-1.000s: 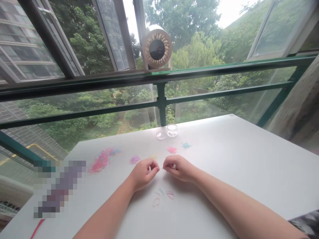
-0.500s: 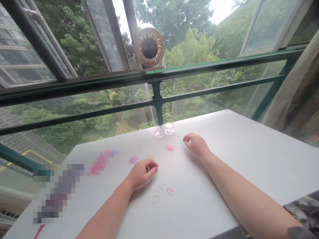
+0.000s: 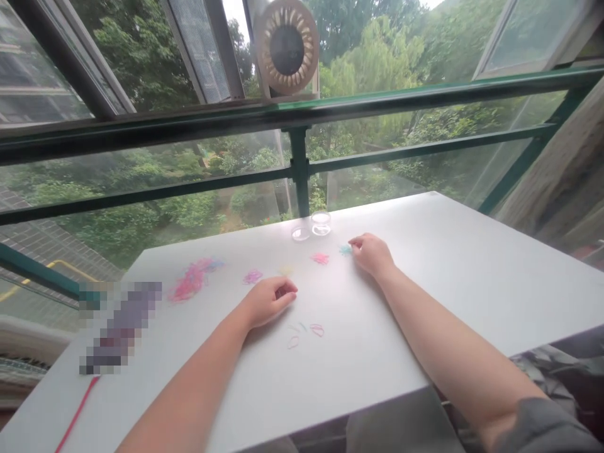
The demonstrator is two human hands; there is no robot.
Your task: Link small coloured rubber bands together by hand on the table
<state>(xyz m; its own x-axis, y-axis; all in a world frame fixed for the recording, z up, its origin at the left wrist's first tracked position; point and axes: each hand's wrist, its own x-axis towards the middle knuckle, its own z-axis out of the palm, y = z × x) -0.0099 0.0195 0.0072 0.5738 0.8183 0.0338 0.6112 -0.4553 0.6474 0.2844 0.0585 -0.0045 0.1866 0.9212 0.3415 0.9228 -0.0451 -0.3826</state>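
Note:
My right hand (image 3: 374, 255) is at the small pile of teal rubber bands (image 3: 345, 250), its fingertips just at the pile's right side. Its index finger and thumb look slightly apart, and I make out nothing between them. My left hand (image 3: 271, 301) rests on the white table (image 3: 368, 352) with fingers loosely curled and the thumb apart, holding nothing. Just in front of it lie several loose rubber bands (image 3: 317, 330), pinkish ones and a bluish one. Beyond the left hand are small piles of purple bands (image 3: 252, 276), yellow bands (image 3: 285, 271) and pink bands (image 3: 320, 258).
A larger mixed heap of pink, red and blue bands (image 3: 193, 280) spreads at the left. Two clear round containers (image 3: 321, 224) stand near the far edge. A pixelated object (image 3: 125, 327) with a red cord (image 3: 78, 415) lies at far left. A green railing (image 3: 297, 167) borders the table.
The view has tilted downward, so everything sits higher. My right hand has drawn back slightly from the teal pile, its pinch loosened. My left hand stays in place.

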